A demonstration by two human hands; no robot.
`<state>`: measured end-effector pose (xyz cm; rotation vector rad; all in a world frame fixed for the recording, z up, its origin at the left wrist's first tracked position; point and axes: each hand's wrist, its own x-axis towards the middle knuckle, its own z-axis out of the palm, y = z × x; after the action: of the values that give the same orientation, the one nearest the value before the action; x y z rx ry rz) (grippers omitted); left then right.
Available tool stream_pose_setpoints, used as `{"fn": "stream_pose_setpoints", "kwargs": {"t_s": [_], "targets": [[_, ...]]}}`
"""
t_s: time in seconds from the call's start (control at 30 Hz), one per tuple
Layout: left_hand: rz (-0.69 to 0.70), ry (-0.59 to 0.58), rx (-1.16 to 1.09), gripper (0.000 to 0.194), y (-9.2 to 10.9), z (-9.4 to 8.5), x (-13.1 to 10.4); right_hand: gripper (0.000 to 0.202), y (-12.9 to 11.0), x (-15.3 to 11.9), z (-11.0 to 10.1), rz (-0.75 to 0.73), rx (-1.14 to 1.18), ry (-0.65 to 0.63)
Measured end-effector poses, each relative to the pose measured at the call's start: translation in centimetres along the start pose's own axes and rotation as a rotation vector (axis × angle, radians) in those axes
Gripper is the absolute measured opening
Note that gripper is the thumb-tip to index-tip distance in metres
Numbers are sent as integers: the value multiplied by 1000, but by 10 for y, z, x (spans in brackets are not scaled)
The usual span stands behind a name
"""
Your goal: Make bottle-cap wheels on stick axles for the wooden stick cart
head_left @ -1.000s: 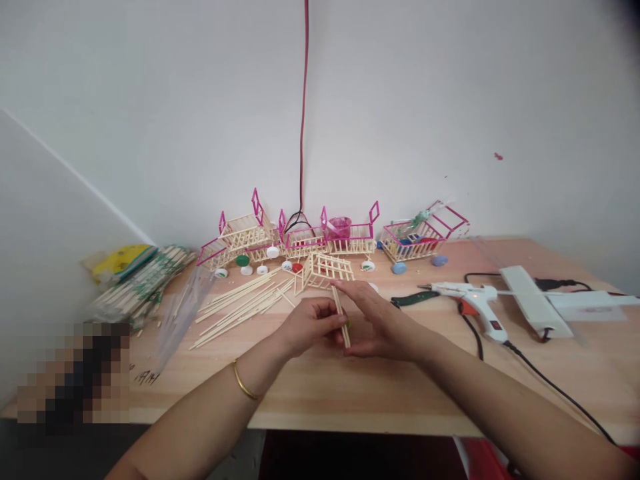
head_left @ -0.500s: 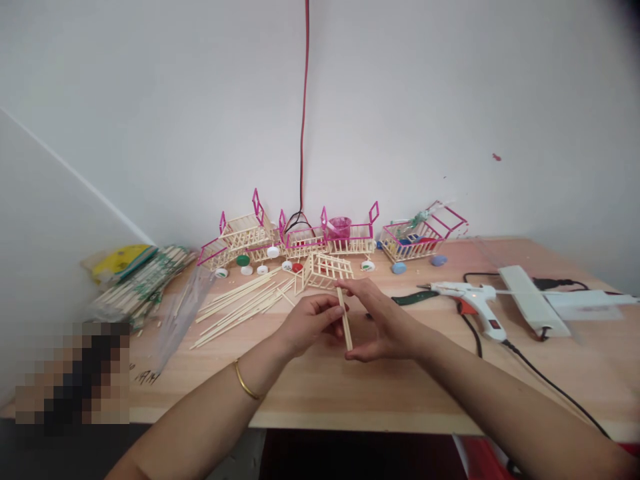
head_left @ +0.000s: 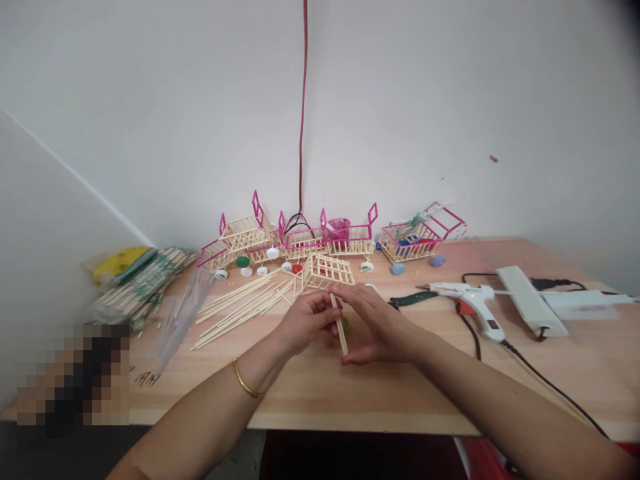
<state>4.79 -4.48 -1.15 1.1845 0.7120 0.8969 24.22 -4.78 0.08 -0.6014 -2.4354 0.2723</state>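
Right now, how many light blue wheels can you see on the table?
2: one wheel by the near left corner of the rightmost stick cart, the other wheel by its right end. More may be hidden behind the cart.

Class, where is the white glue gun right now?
In the head view, the white glue gun lies on the table, right of the right hand, between the green-handled tool and the long white box.

Matt pale wood sticks, smooth wood-grain table, glossy plastic glue gun.
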Motion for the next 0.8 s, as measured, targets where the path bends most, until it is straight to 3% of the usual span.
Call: {"fn": "stream_pose_setpoints", "kwargs": {"t_s": [0.33,0.57,0.8], "targets": [[-94,-29,14,34,5,2,-2,104,1,-1,0,44,-10,23],[-182,-180,56,37,1,2,-4,101,8,-4,-3,98,-23,76],[-126,-69,68,37,0,3,-3,103,7,-4,-4,83,5,56]]}}
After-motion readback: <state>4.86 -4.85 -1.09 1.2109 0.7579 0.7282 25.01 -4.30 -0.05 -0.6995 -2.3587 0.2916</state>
